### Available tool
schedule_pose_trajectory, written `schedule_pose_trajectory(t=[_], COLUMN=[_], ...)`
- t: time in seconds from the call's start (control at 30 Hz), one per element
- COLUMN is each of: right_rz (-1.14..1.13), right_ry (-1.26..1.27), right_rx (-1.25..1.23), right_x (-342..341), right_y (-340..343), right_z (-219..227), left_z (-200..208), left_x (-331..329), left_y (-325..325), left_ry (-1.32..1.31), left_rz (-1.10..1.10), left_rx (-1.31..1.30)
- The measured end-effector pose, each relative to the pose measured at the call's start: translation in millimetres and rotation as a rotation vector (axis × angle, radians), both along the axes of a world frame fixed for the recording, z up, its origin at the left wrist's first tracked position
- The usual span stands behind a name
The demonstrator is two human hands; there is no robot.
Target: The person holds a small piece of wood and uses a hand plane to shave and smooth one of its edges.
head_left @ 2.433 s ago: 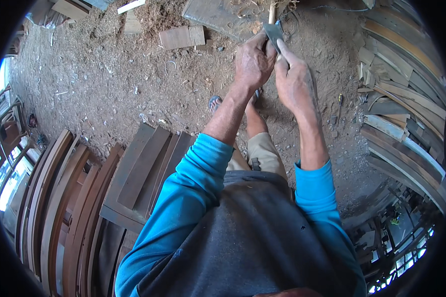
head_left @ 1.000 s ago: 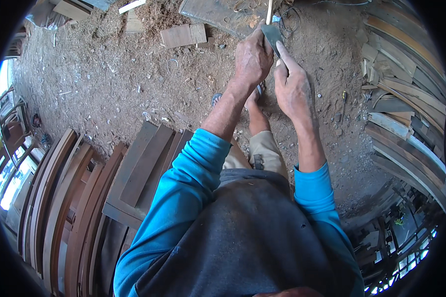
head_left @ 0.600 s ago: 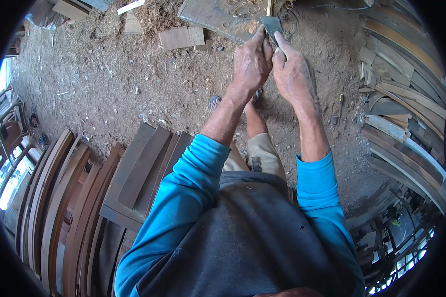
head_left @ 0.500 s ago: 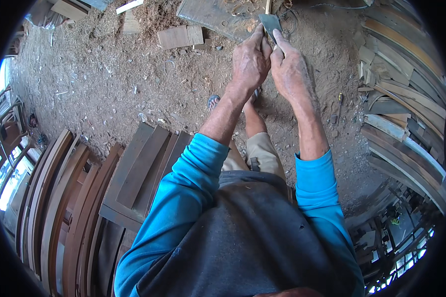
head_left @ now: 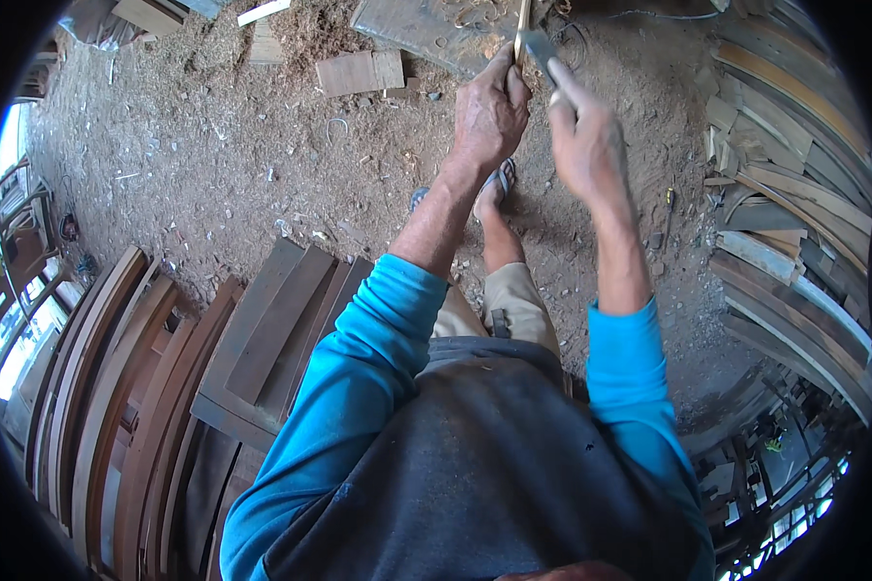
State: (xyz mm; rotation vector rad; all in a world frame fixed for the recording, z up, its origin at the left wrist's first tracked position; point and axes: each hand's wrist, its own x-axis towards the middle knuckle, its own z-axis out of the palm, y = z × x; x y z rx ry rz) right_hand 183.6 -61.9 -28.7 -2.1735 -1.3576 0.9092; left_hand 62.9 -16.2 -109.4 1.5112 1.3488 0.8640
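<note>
My left hand (head_left: 491, 114) is closed on the near end of a thin, pale wooden strip (head_left: 523, 21), which points away from me. My right hand (head_left: 591, 145) grips a small flat grey-green piece (head_left: 539, 46), its index finger stretched along it. That piece is blurred and tilted beside the strip; whether the two touch I cannot tell, nor can I make out its exact kind. Beyond both hands lies a worn grey board (head_left: 407, 31), with curled wood shavings (head_left: 475, 17) on it.
Curved wooden planks (head_left: 140, 416) and a dark panel (head_left: 262, 329) are stacked at my left. More stacked boards (head_left: 785, 126) line the right side. A yellow-handled screwdriver (head_left: 669, 208) lies on the dirt floor, among scattered sawdust. A short board (head_left: 358, 74) rests beyond my left hand.
My right hand has moved right, away from the left hand, and the flat piece has turned more edge-on. The left hand stays nearly in place. More of the pale strip shows.
</note>
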Motion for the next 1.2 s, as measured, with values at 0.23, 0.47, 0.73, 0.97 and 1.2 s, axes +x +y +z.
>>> schedule_pose_trajectory(t=[0.23, 0.47, 0.73, 0.97, 1.2], right_rz=[-0.043, -0.020, -0.009, -0.058, -0.034], right_ry=[0.079, 0.034, -0.057, 0.123, 0.052], right_rx=[-0.056, -0.078, 0.079, 0.040, -0.134], right_x=[-24, -14, 9, -29, -20], right_y=[-20, 14, 51, -31, 9], right_z=[-3, -5, -28, -6, -5], left_z=[-1, 0, 7, -17, -17], left_x=[-7, -6, -7, -8, -12], left_y=[6, 2, 9, 4, 6], left_ry=[0.028, -0.043, -0.160, -0.222, -0.210], left_rz=[-0.145, -0.040, -0.102, -0.059, -0.085], left_rx=[-0.220, -0.091, -0.299, -0.187, -0.232])
